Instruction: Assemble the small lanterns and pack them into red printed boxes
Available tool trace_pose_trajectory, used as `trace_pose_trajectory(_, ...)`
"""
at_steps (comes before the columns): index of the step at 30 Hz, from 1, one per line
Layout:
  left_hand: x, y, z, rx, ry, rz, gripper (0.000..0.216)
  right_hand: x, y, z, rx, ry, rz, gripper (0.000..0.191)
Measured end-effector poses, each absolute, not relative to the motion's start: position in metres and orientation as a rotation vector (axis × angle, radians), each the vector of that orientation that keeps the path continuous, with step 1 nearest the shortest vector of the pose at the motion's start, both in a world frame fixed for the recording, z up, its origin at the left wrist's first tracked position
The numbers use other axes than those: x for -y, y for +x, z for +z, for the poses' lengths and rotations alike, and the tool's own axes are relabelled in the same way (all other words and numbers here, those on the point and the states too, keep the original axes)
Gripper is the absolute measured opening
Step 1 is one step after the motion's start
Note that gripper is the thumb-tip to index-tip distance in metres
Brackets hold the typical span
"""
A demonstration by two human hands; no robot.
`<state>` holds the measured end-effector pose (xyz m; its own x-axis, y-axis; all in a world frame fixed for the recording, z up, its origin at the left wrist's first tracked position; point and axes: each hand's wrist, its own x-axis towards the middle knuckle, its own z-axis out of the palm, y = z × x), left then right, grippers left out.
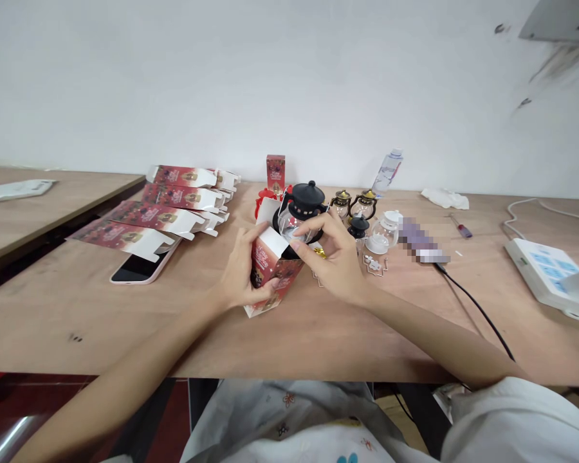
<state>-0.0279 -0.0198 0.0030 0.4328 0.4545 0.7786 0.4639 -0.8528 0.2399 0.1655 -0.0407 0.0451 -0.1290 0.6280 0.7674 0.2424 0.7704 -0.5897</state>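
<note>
Head view, wooden table. Landmark: the small red printed box, held at the middle of the table, tilted, open end up and away from the person.

Left hand: fingers curled around the near left side of the red box, grasping it; thumb on its front face.

Right hand: fingers closed on a small lantern with clear globe and black cap, holding it at the box's open mouth; thumb and forefinger pinch at the globe. White flap of the box stands up just under the lantern. How far the lantern sits inside the box cannot be told.

Left of the box: a fanned stack of flat, unfolded red boxes, white flaps showing. A phone lies face up partly under the stack's nearest piece.

Behind the box: one upright assembled red carton near the wall; a red item beside it, mostly hidden.

Right of the box, beyond the right hand: two small lanterns with gold tops, a white-capped globe, a dark small cap piece, loose wire bits on the tabletop.

Further right: a blurred patch, a black cable, a red-handled screwdriver, a crumpled white cloth, a plastic bottle leaning by the wall, a white power strip at the far right edge.
</note>
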Motion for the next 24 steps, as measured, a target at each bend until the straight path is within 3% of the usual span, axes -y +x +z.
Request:
trace_pose_trajectory(10, 0.024, -0.023, 0.001, 0.95, -2.663, -1.489, 0.09, 0.038, 0.161, 0.042, 1.619, -0.635, 0.685, 0.011)
trace_pose_trajectory(19, 0.025, -0.023, -0.014, 1.021, -2.73, -1.676, 0.083, 0.04, 0.162, 0.041, 1.798, -0.674, 0.585, 0.003)
trace_pose_trajectory(21, 0.024, -0.022, -0.015, 1.006, -2.736, -1.704, 0.082, 0.041, 0.162, 0.041, 1.799, -0.673, 0.543, 0.01)
trace_pose_trajectory(24, 0.024, -0.021, -0.016, 0.989, -2.728, -1.728, 0.082, 0.041, 0.162, 0.042, 1.797, -0.656, 0.511, 0.034)
